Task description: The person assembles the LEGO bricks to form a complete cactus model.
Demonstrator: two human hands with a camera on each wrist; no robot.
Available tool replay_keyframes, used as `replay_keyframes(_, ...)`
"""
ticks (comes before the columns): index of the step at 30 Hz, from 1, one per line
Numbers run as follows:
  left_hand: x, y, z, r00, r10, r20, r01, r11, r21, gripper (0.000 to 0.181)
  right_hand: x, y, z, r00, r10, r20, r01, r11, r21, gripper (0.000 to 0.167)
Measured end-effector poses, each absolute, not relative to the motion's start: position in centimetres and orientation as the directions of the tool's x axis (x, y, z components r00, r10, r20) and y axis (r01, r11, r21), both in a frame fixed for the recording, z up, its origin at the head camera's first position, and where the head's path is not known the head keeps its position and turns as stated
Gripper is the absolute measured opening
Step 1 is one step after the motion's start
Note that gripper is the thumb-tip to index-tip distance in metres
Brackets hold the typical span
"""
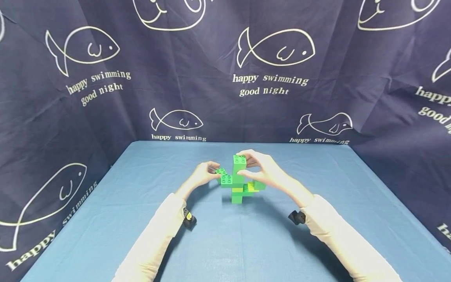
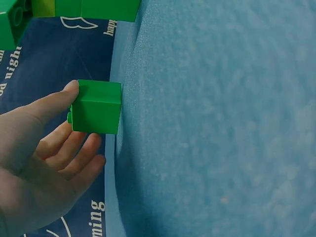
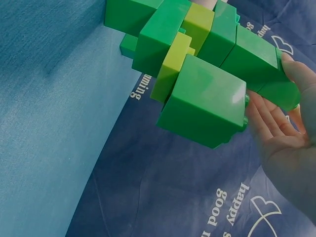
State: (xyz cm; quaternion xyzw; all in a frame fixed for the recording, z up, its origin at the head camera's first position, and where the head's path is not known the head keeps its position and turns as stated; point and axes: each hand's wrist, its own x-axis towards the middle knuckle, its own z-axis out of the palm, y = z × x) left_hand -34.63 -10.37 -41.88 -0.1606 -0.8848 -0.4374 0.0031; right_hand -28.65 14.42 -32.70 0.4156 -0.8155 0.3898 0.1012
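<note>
A build of green toy building bricks (image 1: pixel 238 175) stands upright on the table, with lime-yellow bricks (image 1: pixel 251 186) in its lower part and arms out to both sides. Around the top of its column is my right hand (image 1: pixel 263 167), thumb in front and fingers behind. The right wrist view shows that thumb on the top green brick (image 3: pixel 280 91). My left hand (image 1: pixel 202 174) pinches a separate green brick (image 2: pixel 96 107) between thumb and fingers, close to the build's left arm (image 1: pixel 226 180). In the left wrist view a gap shows between this brick and the build.
A blue cloth (image 1: pixel 239 243) covers the table. Behind and beside it hangs a dark blue curtain (image 1: pixel 211 94) printed with white fish and lettering. Each wrist wears a small black camera, the left one (image 1: pixel 189 219) and the right one (image 1: pixel 297 217).
</note>
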Motion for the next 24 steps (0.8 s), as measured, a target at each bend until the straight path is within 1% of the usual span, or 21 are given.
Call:
replay_keyframes(9, -34.79, -10.48, -41.78, -0.934, 0.334, 0.129, 0.312, 0.583, 0.75, 0.037, -28.8, 14.48, -32.68, -0.634, -0.6, 0.488, -0.759, 0.362, -0.541, 0.046)
replay_keyframes(19, -34.81, -10.6, -42.26, -0.932, 0.351, 0.092, 0.304, 0.617, 0.726, 0.043, -28.68, 14.54, -32.92, -0.631, -0.602, 0.489, -0.761, 0.356, -0.543, 0.049)
replay_keyframes(24, -34.69, -10.71, -42.12, -0.93, 0.36, 0.081, 0.304, 0.624, 0.72, 0.043, -28.76, 14.52, -32.85, -0.634, -0.607, 0.479, -0.758, 0.365, -0.541, 0.051)
